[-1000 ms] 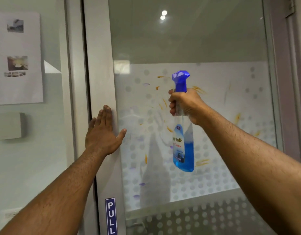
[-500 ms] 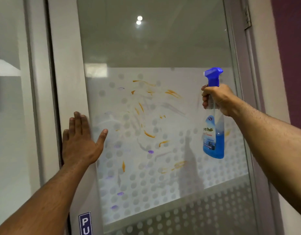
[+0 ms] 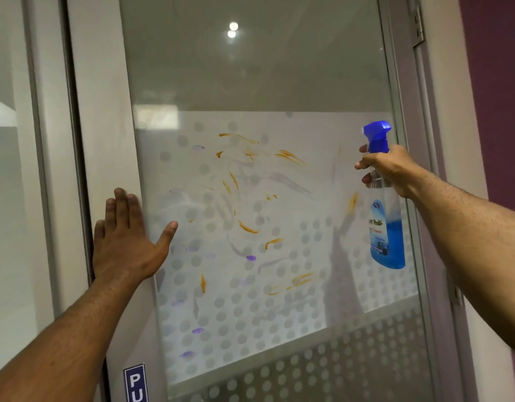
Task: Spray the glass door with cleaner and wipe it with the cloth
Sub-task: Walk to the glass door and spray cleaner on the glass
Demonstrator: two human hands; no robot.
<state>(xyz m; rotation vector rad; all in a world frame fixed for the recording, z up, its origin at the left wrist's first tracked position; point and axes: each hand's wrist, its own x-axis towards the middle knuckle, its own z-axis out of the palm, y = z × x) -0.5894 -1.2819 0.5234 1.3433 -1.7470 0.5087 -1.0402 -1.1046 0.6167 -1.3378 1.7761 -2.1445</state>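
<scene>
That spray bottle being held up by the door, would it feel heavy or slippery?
Probably light: the spray bottle looks under half full of blue liquid. Its clear plastic looks smooth, so possibly slippery when wet, though the right hand wraps the narrow neck securely. The liquid would likely slosh.

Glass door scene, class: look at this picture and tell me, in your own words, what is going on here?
A person faces a glass door smeared with orange streaks and purple spots. The left hand lies flat against the door's frame at the edge of the glass. The right hand grips a spray bottle of blue cleaner by its neck, held upright near the pane's right side. No cloth is in view, so wiping has not begun.
</scene>
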